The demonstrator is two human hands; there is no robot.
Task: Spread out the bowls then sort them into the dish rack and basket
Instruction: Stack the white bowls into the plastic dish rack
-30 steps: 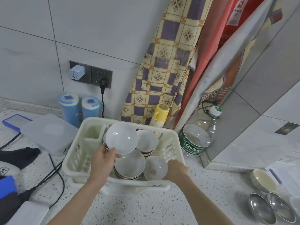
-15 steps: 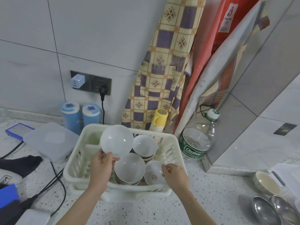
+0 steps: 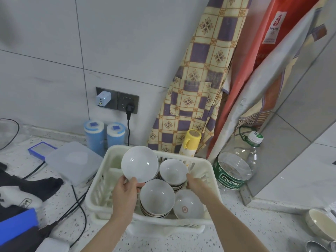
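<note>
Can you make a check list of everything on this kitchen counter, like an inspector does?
Surface: speckled counter, partly covered.
Job's things: white rack holds stacked bowls; one bowl is lifted and tilted; a logo bowl sits front right.
Clutter: two blue canisters, clear lidded box, yellow-capped bottle, water bottle, cream bowl, metal spoons.
Hands: left hand holds the lifted bowl's rim; right hand reaches to the back stack, grip unclear.
Cables: black cords run left of the rack; plug in the socket.
Surroundings: grey tiled wall, hanging aprons.
</note>
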